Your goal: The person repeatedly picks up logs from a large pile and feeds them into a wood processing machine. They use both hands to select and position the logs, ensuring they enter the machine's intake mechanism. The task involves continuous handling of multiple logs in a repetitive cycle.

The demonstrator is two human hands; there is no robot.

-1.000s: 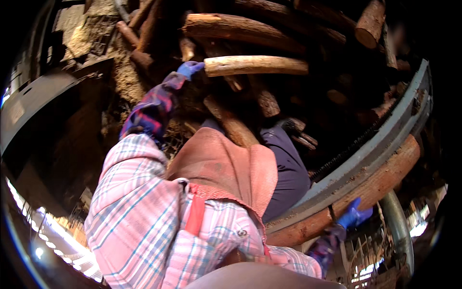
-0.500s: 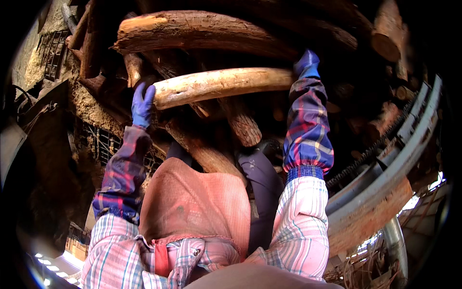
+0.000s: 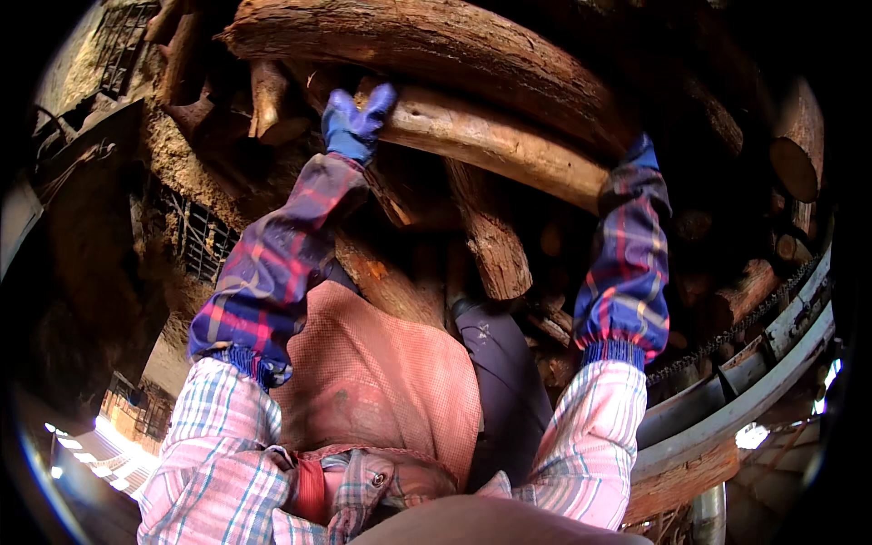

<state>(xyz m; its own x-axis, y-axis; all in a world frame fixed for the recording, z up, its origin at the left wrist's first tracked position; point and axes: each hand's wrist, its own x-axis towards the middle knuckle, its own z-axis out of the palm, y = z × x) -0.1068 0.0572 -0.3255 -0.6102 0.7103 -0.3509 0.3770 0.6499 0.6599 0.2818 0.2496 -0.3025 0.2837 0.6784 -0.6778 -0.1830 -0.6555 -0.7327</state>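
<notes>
A smooth, pale peeled log (image 3: 495, 141) spans the gap between my two hands, sloping down to the right. My left hand (image 3: 357, 123), in a blue glove, grips its left end, with the thumb and fingers around it. At the right end my right hand (image 3: 643, 153), also gloved in blue, holds on; its fingers are mostly hidden by the sleeve and shadow. Just beyond lies a thicker, rough-barked log (image 3: 427, 41), close along the peeled log's far side. Whether the two touch is hard to make out.
Below the held log, a bark-covered log (image 3: 490, 236) and another log (image 3: 386, 277) lie by my legs. A metal rail with a chain (image 3: 763, 354) curves along the right. Wire mesh (image 3: 200, 238) stands at left. Several cut logs (image 3: 797, 150) are piled at far right.
Both hands have moved right with the peeled log. Its left end has risen toward the thick log and its right end has dropped, so it now slopes. The view has shifted too.
</notes>
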